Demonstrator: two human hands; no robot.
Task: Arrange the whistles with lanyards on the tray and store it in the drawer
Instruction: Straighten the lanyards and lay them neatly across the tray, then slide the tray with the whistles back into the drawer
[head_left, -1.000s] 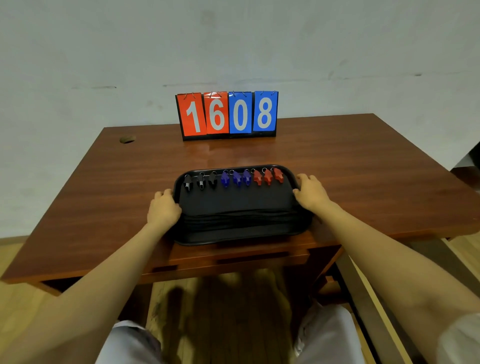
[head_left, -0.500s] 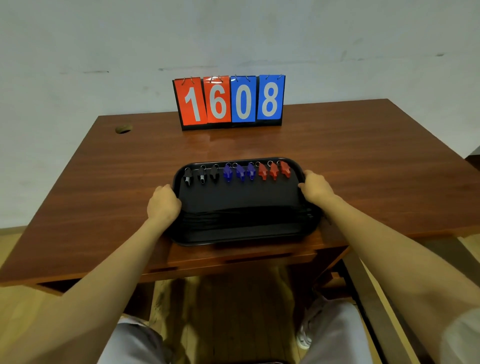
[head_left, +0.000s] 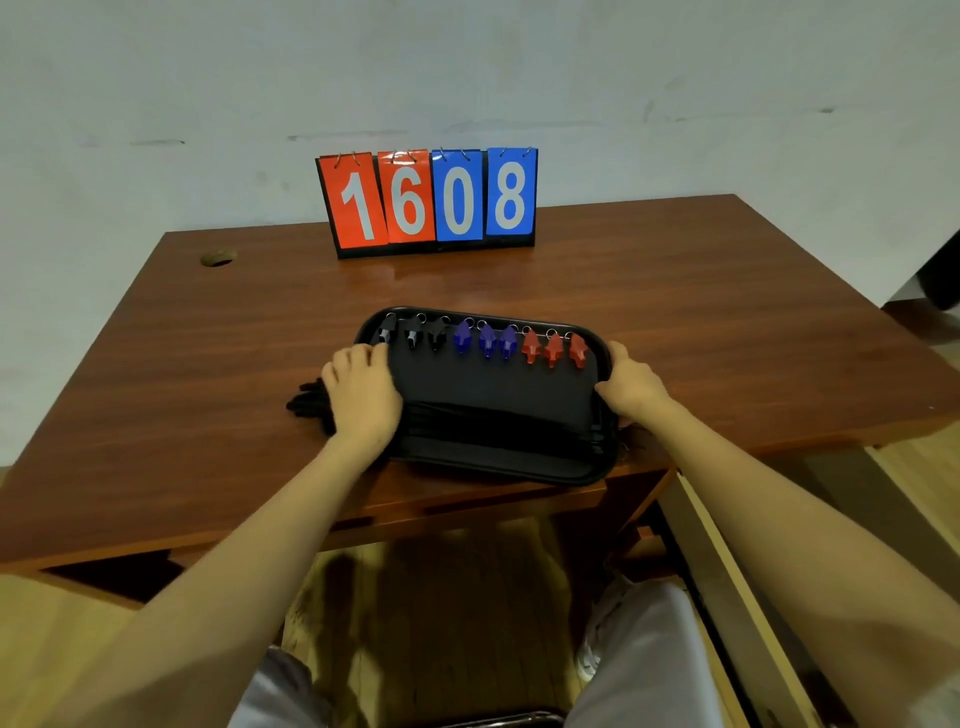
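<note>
**Entry: loaded tray held at both ends, drawer step pending**

Head view.
- Shallow black plastic tray (head_left: 493, 384): lies on the brown wooden table (head_left: 701, 322), its near rim at the table's front edge.
- Small plastic whistles, one row along the tray's far side: three black whistles (head_left: 413, 335), three blue whistles (head_left: 487, 340), three red whistles (head_left: 553, 351).
- Black cord lanyards (head_left: 498, 421): bundled across the tray's near half. A loose clump spills over the left rim onto the table, and cord ends also poke past the right rim.
- Left hand (head_left: 363, 395): fingers curled over the tray's left rim, covering the cords there.
- Right hand (head_left: 628, 387): curled round the right rim.
- Red-and-blue flip scoreboard (head_left: 431, 200) reading 1608: stands well behind.
- Drawer: cannot be told for certain from here.

Risks, as judged: the overhanging cords may snag on the table edge or jam in the drawer and drag whistles out of line. A tilt on lifting would slide the unsecured row.
</note>
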